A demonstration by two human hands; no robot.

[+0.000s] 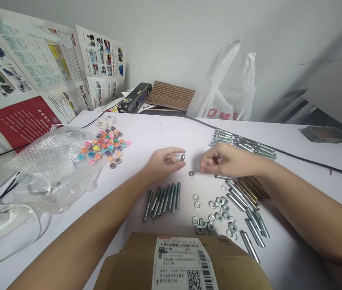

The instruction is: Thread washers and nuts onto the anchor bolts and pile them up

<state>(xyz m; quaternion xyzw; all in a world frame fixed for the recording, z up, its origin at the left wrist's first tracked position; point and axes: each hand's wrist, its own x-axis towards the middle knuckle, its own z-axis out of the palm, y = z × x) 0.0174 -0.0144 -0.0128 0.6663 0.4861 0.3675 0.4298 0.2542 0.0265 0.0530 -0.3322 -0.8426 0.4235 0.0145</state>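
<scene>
My left hand [163, 162] pinches the end of a short metal bolt [182, 157] above the white table [165, 133]. My right hand [223, 160] hovers close beside it with fingers curled; whether it holds a small part I cannot tell. A single hex nut [191, 173] lies on the table between the two hands. Below my left hand lies a row of several loose bolts [163, 200]. Washers and nuts [215, 213] are scattered below my right hand, next to metal sleeves [254, 225] and brass-coloured anchors [252, 189].
A cardboard box [183, 262] with a shipping label sits at the near edge. Coloured round caps [106, 147] and bubble wrap [53, 169] lie at left. Assembled bolts [243, 143], a white plastic bag [225, 92], a black cable [310, 161] and posters [32, 72] stand behind.
</scene>
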